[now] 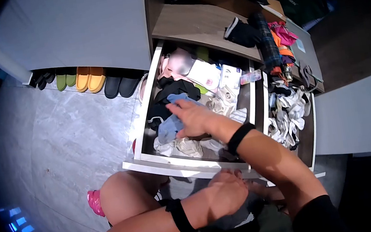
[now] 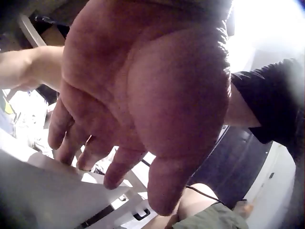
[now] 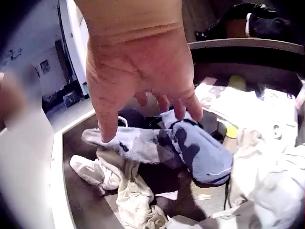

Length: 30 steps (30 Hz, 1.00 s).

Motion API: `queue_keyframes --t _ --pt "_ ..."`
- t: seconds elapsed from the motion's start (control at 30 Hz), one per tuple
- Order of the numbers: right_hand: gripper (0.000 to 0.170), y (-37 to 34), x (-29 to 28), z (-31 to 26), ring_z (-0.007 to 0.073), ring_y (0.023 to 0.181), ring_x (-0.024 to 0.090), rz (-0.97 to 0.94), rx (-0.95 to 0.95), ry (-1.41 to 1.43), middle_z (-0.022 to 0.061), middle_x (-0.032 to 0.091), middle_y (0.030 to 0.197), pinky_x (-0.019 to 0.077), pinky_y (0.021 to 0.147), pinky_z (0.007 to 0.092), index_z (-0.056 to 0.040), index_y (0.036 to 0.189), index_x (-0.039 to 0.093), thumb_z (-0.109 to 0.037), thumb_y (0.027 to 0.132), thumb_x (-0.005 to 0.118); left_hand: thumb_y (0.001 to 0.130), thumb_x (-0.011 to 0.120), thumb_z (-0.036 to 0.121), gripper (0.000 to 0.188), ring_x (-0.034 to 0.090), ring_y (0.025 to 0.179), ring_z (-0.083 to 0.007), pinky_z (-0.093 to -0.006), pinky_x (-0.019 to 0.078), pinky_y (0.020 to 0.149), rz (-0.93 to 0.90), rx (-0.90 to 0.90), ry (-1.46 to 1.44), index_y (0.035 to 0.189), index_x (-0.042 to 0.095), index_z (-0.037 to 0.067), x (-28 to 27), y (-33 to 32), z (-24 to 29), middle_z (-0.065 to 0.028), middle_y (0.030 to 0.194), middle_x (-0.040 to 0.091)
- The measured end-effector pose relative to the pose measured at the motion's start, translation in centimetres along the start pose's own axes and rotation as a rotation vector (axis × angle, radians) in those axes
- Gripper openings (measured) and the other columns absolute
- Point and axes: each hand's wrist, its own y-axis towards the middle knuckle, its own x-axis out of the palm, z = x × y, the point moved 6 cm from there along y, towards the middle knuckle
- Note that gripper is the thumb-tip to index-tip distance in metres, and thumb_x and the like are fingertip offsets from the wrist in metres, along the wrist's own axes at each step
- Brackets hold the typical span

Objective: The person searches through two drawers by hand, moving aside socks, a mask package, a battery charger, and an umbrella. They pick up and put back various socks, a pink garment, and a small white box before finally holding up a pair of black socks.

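Note:
My right hand (image 1: 193, 119) reaches into the pulled-out drawer (image 1: 181, 165), its fingers spread over blue-grey socks. In the right wrist view, the thumb (image 3: 108, 126) overlaps the pale toe of a grey sock (image 3: 138, 143), and the fingertips are right at a blue sock (image 3: 202, 152) with dark patches. Crumpled white socks (image 3: 128, 191) lie below them, and black cloth (image 1: 181, 88) lies behind. My left hand (image 1: 228, 191) hangs at the drawer's front edge. The left wrist view shows its bare palm (image 2: 133, 86) and loosely bent fingers with nothing in them.
A second drawer (image 1: 314, 144) full of white and dark clothing stands out to the right. Packets and a white box (image 1: 230, 78) fill the first drawer's back. Rolled plaid cloth (image 1: 266, 41) lies on the cabinet top (image 1: 195, 23). Yellow slippers (image 1: 90, 79) and other pairs line the left floor.

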Motion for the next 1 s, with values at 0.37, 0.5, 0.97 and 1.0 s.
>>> queue_keyframes --t 0.37,0.5,0.97,1.0 --pt "0.041 1.8 3.9 1.3 0.0352 0.086 0.061 0.002 -0.306 0.310 0.0158 0.060 0.096 0.0478 0.077 0.0415 -0.0102 0.112 0.049 -0.013 0.077 0.071 0.082 0.056 0.014 0.034 0.057 0.110 -0.0407 -0.0439 0.0469 0.094 0.066 0.011 -0.139 0.109 0.061 -0.006 1.1 -1.1 -0.3 -0.0295 0.125 0.051" --pt "0.030 -1.7 3.1 4.4 0.0157 0.082 0.057 -0.187 -0.022 0.610 0.0080 0.054 0.082 0.0463 0.069 0.0302 -0.0063 0.090 0.045 -0.003 0.076 0.071 0.082 0.058 0.017 0.033 0.058 0.109 -0.0382 -0.0444 0.0463 0.094 -0.053 0.015 -0.299 0.108 0.062 -0.005 -1.2 -1.6 -0.6 -0.0257 0.114 0.058" --pt "0.027 -13.3 -1.9 5.7 0.0077 0.094 0.057 0.116 0.092 1.276 0.0048 0.056 0.122 0.0501 0.083 0.0255 -0.0027 0.077 0.054 0.009 0.071 0.078 0.087 0.061 0.025 0.023 0.064 0.097 -0.0311 -0.0434 0.0499 0.082 0.364 -0.039 -0.293 0.099 0.060 0.006 -5.7 -2.7 -2.7 -0.0095 0.100 0.064" --pt "0.022 -13.7 -2.1 6.0 0.0068 0.091 0.058 0.165 0.068 1.321 0.0026 0.062 0.109 0.0500 0.082 0.0249 -0.0014 0.088 0.064 0.004 0.072 0.079 0.086 0.062 0.022 0.019 0.063 0.094 -0.0299 -0.0413 0.0503 0.080 0.318 -0.099 -0.285 0.098 0.060 0.008 -6.9 -2.9 -2.9 -0.0084 0.099 0.062"
